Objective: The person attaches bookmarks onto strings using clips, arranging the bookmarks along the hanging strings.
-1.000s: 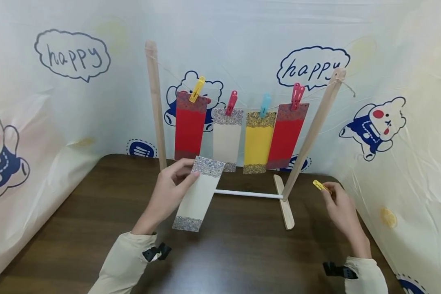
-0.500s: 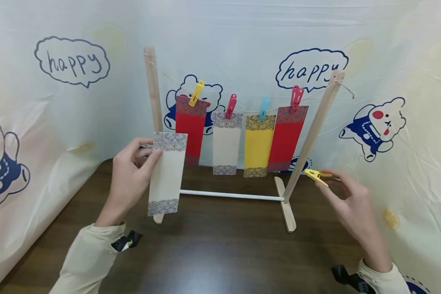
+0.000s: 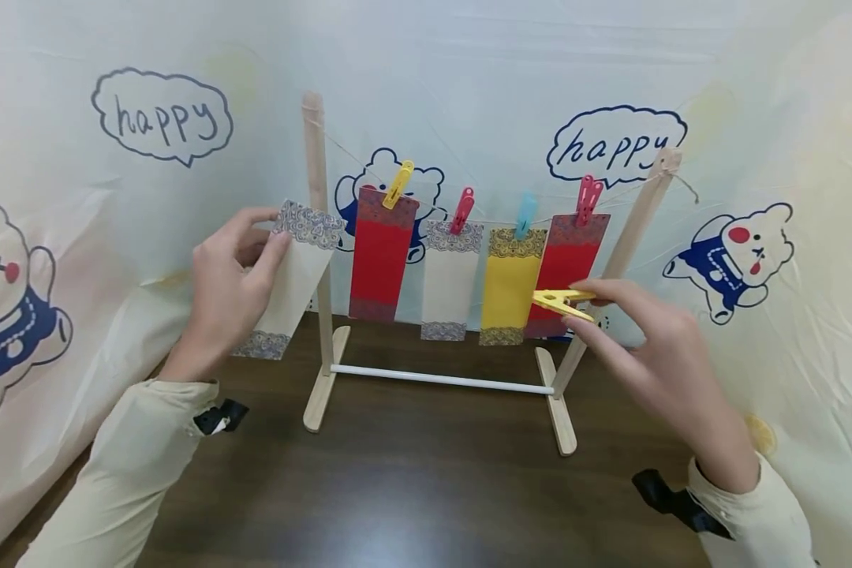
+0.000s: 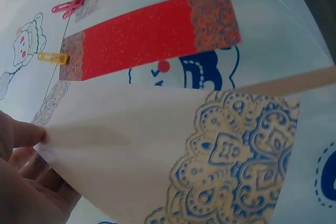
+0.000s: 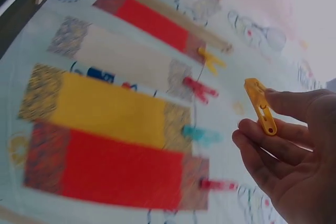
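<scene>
My left hand (image 3: 230, 276) pinches a white card (image 3: 291, 276) with blue lace-patterned ends by its upper left edge, the card tilted beside the rack's left post (image 3: 315, 158). Between thumb and fingers of my right hand (image 3: 653, 347) is a yellow clothespin (image 3: 561, 301), held in front of the hanging red card at the right. From the string hang a red card (image 3: 383, 256) under a yellow clothespin (image 3: 399, 185), a white card (image 3: 450, 284) under a pink one (image 3: 462, 211), a yellow card (image 3: 513, 284) under a blue one (image 3: 525, 217), and a red card (image 3: 571, 252) under pink clothespins (image 3: 588, 199).
The wooden rack stands on a dark brown table (image 3: 397, 489), its feet joined by a white rod (image 3: 440, 380). The right post (image 3: 642, 213) leans outward behind my right hand. A printed cloth (image 3: 468, 63) with bears and "happy" bubbles surrounds the table.
My left hand has carried the white card left and up to the left post. My right hand has raised the yellow clothespin and brought it left, in front of the hanging cards.
</scene>
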{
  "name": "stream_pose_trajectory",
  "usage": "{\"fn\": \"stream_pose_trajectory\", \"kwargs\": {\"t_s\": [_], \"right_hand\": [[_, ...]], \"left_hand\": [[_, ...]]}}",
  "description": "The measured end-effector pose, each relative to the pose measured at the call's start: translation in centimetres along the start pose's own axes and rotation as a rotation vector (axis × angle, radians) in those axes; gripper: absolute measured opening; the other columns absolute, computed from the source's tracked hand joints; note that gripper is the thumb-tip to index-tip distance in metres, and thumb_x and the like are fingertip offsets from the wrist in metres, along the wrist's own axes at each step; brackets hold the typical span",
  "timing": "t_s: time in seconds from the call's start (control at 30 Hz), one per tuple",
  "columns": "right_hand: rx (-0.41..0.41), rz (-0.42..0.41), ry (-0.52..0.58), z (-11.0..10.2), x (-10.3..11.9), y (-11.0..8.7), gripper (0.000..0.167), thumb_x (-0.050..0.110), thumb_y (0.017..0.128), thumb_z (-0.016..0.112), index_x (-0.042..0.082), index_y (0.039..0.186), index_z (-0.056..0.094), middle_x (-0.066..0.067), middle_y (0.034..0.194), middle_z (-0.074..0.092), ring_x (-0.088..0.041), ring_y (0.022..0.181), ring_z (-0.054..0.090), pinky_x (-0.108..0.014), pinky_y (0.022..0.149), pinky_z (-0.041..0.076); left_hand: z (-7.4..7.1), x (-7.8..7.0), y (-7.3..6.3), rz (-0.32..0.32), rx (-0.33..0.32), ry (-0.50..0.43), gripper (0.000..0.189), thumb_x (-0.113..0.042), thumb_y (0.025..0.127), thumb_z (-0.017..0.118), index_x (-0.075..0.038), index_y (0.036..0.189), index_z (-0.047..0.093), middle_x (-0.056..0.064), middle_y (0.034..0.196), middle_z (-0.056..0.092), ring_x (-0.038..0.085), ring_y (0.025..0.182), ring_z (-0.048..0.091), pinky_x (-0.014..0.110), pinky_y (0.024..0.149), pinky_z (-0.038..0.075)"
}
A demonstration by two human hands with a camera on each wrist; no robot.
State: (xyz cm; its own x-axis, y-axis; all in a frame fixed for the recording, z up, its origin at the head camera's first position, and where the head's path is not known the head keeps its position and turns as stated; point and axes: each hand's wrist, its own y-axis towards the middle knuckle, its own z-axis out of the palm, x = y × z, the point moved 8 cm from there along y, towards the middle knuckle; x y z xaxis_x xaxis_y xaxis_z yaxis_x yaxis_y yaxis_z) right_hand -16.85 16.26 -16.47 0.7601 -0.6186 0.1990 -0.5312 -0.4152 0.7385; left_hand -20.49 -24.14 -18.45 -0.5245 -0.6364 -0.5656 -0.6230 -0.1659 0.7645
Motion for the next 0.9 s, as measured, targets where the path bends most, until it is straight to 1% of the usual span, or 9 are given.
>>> {"fn": "stream_pose_trajectory", "kwargs": {"t_s": [0.1,0.2,0.37,0.47,0.53,0.6,0.67,0.77,0.9], "right_hand": [[0.014,-0.057,0.016,0.5,1.4,2.1,0.040,0.010,0.082,0.082,0.009,0.121,0.070,-0.004,0.112,0.072,-0.016,0.097,0.066,-0.008,0.082,0.045],[0.025,-0.095,0.022,1.4,2.4,4.5,0.038,0.012,0.084,0.080,0.007,0.121,0.070,-0.005,0.112,0.072,-0.017,0.098,0.068,-0.010,0.082,0.047],[0.029,-0.140,0.070,3.5,3.6,8.8,0.036,0.015,0.088,0.076,0.006,0.122,0.070,-0.007,0.113,0.073,-0.018,0.100,0.069,-0.026,0.080,0.054],[0.031,-0.177,0.091,4.7,4.2,11.3,0.032,0.017,0.091,0.074,0.004,0.120,0.070,-0.008,0.111,0.073,-0.019,0.100,0.069,-0.033,0.082,0.055],[0.037,-0.193,0.098,5.4,4.4,12.9,0.030,0.017,0.092,0.072,0.003,0.119,0.071,-0.009,0.111,0.074,-0.019,0.100,0.069,-0.034,0.083,0.056],[0.050,-0.192,0.095,6.0,4.4,14.5,0.030,0.018,0.093,0.071,0.003,0.119,0.071,-0.008,0.110,0.074,-0.017,0.100,0.068,-0.030,0.084,0.055],[0.073,-0.174,0.104,6.6,4.3,15.9,0.030,0.020,0.095,0.069,0.003,0.120,0.071,-0.008,0.111,0.074,-0.016,0.098,0.067,-0.027,0.079,0.054],[0.108,-0.152,0.110,7.3,4.2,17.5,0.030,0.021,0.096,0.067,0.005,0.121,0.071,-0.007,0.110,0.073,-0.014,0.094,0.064,-0.025,0.073,0.051],[0.149,-0.147,0.117,8.4,4.2,19.2,0.027,0.021,0.098,0.064,0.005,0.119,0.072,-0.007,0.108,0.074,-0.015,0.093,0.065,-0.026,0.076,0.048]], "left_hand": [[-0.1,-0.3,1.2,0.007,-0.005,0.013,0.027,-0.015,0.098,0.064,-0.007,0.123,0.067,0.018,0.097,0.074,-0.005,0.071,0.063,0.010,0.065,0.047],[0.1,-0.5,2.3,0.010,-0.004,0.039,0.027,-0.017,0.099,0.062,-0.009,0.125,0.066,0.015,0.095,0.075,0.000,0.068,0.063,0.013,0.062,0.046],[0.3,-0.9,3.6,0.031,-0.041,0.054,0.027,-0.018,0.100,0.060,-0.008,0.124,0.066,0.013,0.088,0.073,0.012,0.061,0.057,0.019,0.054,0.042],[0.5,-1.0,4.1,0.039,-0.051,0.064,0.026,-0.016,0.100,0.060,-0.008,0.123,0.066,0.013,0.087,0.073,0.014,0.059,0.054,0.020,0.053,0.040],[0.7,-1.2,4.3,0.044,-0.048,0.074,0.025,-0.016,0.100,0.059,-0.008,0.123,0.066,0.012,0.086,0.073,0.014,0.058,0.053,0.021,0.052,0.040],[0.9,-1.4,4.6,0.050,-0.046,0.081,0.025,-0.017,0.100,0.059,-0.008,0.123,0.066,0.012,0.085,0.072,0.015,0.058,0.053,0.022,0.052,0.039],[1.0,-1.6,4.9,0.053,-0.045,0.085,0.026,-0.018,0.101,0.058,-0.008,0.124,0.065,0.012,0.086,0.072,0.015,0.058,0.053,0.022,0.052,0.039],[1.1,-1.8,5.3,0.040,-0.038,0.075,0.028,-0.020,0.101,0.058,-0.008,0.125,0.064,0.013,0.090,0.073,0.014,0.061,0.056,0.021,0.055,0.042],[1.5,-1.7,5.7,0.014,-0.026,0.031,0.028,-0.020,0.100,0.060,-0.008,0.125,0.064,0.014,0.094,0.074,0.011,0.066,0.062,0.019,0.058,0.047]]}}
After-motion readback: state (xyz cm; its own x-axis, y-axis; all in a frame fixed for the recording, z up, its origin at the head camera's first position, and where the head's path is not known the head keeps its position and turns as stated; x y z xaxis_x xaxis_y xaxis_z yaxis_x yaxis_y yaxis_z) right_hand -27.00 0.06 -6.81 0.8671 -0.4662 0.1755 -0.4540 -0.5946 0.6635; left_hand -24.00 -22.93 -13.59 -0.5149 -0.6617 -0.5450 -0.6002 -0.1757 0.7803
